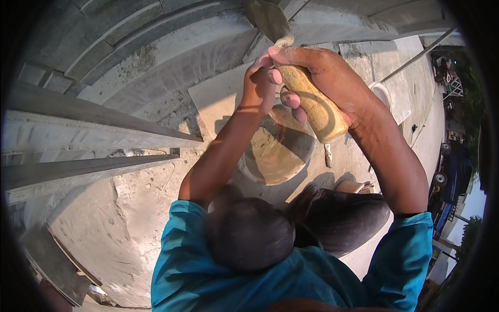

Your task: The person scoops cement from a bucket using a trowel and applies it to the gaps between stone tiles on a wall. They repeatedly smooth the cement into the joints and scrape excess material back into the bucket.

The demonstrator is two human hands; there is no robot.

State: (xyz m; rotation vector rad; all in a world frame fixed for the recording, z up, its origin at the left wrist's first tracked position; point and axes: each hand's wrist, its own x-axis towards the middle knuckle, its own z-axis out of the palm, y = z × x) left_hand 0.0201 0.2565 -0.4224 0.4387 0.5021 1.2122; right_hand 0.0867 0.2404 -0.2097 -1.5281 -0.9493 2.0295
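Observation:
My right hand point(328, 73) is closed around the thick wooden handle point(312, 106) of a trowel, held up in front of me. The trowel's flat grey blade point(267, 20) points away, toward the wall. Beside the trowel's neck, my left hand point(259, 88) is raised with its fingers curled in; what they hold, if anything, is hidden. Below both hands stands a round tub point(306, 148), partly covered by my left hand. Wet-looking grey-tan mortar point(270, 151) lies inside it.
A grey masonry wall point(166, 57) curves across the far side. Long ledges or beams point(93, 119) jut in from the left. A white bucket point(382, 93) and a thin pole point(420, 54) are at the right. A dark blue vehicle point(455, 174) stands farther right.

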